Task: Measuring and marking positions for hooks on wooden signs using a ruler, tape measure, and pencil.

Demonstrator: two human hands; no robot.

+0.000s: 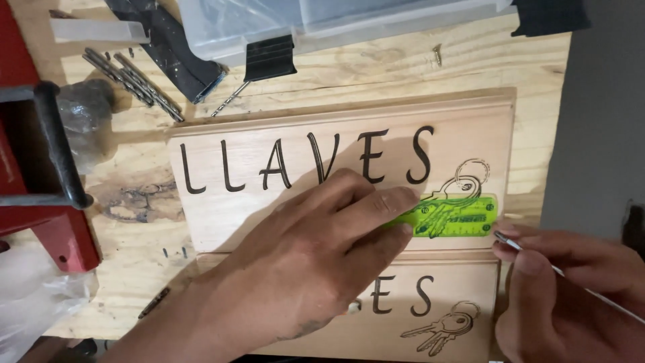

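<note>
Two hands work; the left hand [316, 262] lies flat, pressing a green ruler [451, 216] under its fingertips onto a wooden sign [282, 202]; the right hand [571, 296] pinches a thin metal rod [571, 279] beside it.

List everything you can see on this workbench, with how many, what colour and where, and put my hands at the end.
wooden sign board: 2, pale wood with dark burnt lettering and key drawings, centre, one above the other
ruler: 1, translucent green, lying on the upper board's key drawing
drill bits: several, dark metal, top left, with one more beside the box latch
plastic storage box: 1, clear with black latches, top centre
screw: 1, brass-coloured, top right of the bench
red metal frame: 1, red with a black bar, left edge
plastic bag: 1, clear, bottom left
workbench: 1, light plywood, beneath everything
left hand: pressing the ruler's left end
right hand: holding a thin metal scriber at the ruler's right end
</note>
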